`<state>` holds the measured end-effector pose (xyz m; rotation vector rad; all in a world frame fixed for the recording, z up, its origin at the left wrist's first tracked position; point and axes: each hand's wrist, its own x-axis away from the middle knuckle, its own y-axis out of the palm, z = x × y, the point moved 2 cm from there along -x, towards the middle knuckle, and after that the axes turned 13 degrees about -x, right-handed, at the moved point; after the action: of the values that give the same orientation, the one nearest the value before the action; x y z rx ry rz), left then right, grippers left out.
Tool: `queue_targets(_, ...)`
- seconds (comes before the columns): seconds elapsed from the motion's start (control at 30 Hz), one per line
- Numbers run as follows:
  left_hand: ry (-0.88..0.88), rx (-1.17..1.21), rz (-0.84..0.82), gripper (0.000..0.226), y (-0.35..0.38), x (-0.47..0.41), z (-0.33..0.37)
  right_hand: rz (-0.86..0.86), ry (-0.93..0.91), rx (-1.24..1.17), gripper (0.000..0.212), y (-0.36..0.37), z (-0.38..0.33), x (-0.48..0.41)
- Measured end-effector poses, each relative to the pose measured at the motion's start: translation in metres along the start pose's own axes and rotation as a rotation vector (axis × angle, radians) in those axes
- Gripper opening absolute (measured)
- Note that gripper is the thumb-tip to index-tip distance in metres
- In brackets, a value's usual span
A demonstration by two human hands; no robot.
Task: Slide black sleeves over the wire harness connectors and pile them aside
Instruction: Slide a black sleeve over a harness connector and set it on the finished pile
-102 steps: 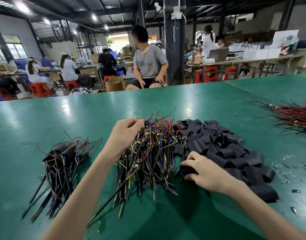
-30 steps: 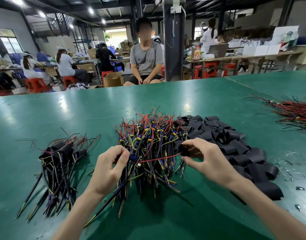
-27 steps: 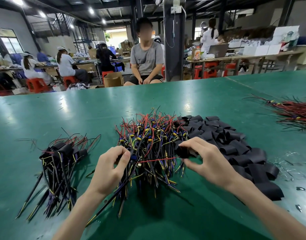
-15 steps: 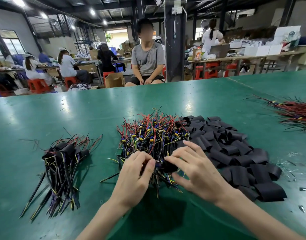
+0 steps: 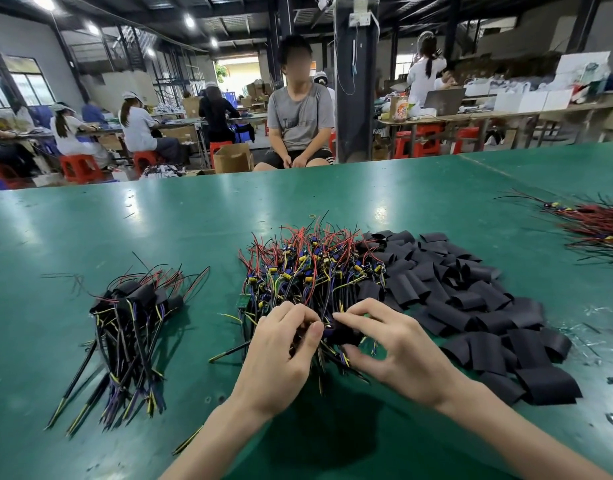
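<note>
Left hand [image 5: 280, 351] nearer, gripping wires [image 5: 234, 349], right hand [image 5: 398, 355] pinching matte sleeve [image 5: 343, 332]

Left hand [image 5: 280, 348] bare, fingers slender, thumbnail short and rounded. Right hand [image 5: 398, 355] bare, nails trimmed short. Both forearms [image 5: 208, 441] bare as far as visible, over near side of green table [image 5: 194, 220].

A tangled heap of thin red, black, yellow and purple wire harnesses [image 5: 308, 271], dotted with small blue and yellow connectors, lies mid green worktop [image 5: 194, 220]. Touching the heap's right side is a loose spread of short, flattened black sleeves [image 5: 471, 306], overlapping one another. Well to the heap's left lies a smaller bundle of harnesses [image 5: 131, 323] already wearing sleeves. At the heap's near edge, the right hand [image 5: 395, 351] pinches one black sleeve [image 5: 343, 332] in its fingers, and the left hand [image 5: 280, 355] pinches a harness [image 5: 228, 353].
</note>
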<state>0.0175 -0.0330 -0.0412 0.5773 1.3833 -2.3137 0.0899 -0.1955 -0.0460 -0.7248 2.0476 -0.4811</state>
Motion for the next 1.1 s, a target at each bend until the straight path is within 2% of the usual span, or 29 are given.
queue_targets(0.17, 0.006, -0.001, -0.018, 0.017, -0.0004, 0.0004, 0.0001, -0.016, 0.003, -0.044, 0.037, -0.0006, 0.0, -0.0007)
queue_targets(0.5, -0.068, 0.032, -0.041, 0.016, 0.0026, 0.0, -0.0036, -0.034, -0.09, 0.147, 0.035, 0.0016, -0.0041, 0.0011)
queue_targets(0.87, -0.018, 0.042, 0.037, 0.023, 0.0027, 0.0, -0.0018, -0.021, -0.011, -0.019, 0.036, 0.0031, -0.0025, 0.002)
queue_targets(1.1, 0.037, -0.011, 0.041, 0.014, 0.0011, -0.0002, -0.0023, 0.0, 0.013, -0.099, 0.035, 0.0038, -0.002, 0.0011)
